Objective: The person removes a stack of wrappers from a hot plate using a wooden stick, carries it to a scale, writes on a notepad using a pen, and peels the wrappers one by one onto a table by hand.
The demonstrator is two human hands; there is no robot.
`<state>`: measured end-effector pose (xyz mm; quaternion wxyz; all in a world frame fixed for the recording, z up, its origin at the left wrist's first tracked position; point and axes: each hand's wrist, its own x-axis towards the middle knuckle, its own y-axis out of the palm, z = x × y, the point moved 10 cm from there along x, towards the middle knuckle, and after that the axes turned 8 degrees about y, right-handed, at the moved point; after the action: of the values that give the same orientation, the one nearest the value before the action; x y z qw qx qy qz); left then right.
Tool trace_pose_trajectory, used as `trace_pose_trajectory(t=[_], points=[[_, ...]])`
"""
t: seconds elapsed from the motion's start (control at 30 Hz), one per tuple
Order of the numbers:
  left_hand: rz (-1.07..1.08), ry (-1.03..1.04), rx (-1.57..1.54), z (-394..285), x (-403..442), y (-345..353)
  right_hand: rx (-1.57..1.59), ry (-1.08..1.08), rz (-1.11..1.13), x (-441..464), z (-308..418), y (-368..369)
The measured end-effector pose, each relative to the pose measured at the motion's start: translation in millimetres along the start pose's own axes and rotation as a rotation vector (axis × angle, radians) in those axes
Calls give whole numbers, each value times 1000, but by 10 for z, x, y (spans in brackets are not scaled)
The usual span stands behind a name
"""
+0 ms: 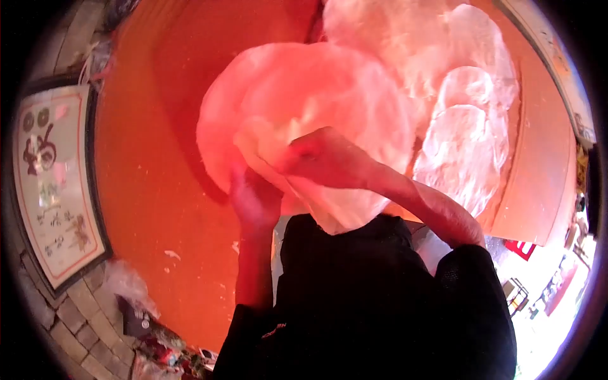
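Note:
A large, thin, whitish round sheet lies over the orange table, lit pink, its near edge hanging down at the table's front. My left hand is at the sheet's near left edge, blurred, with its fingers partly hidden by a raised fold. Close to its right, my right hand is closed in a pinch on the sheet's material, above the near part. The fold of the sheet stands up between the two hands.
More whitish sheets lie overlapping at the right and back of the orange table. A framed sign with writing stands at the left. Plastic bags lie on the brick floor at the lower left.

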<state>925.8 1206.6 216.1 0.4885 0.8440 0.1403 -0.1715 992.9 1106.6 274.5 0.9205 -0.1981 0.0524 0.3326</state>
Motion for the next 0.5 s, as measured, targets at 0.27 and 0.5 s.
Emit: trace_pose_trajectory(t=[0.27,0.5], points=[[-247,66,627,-95,-72,-710,94,116,13,-36,-169,30],[-297,81,659,-207,-90,-1435,254,-73,-462,-313,14,-2385]])
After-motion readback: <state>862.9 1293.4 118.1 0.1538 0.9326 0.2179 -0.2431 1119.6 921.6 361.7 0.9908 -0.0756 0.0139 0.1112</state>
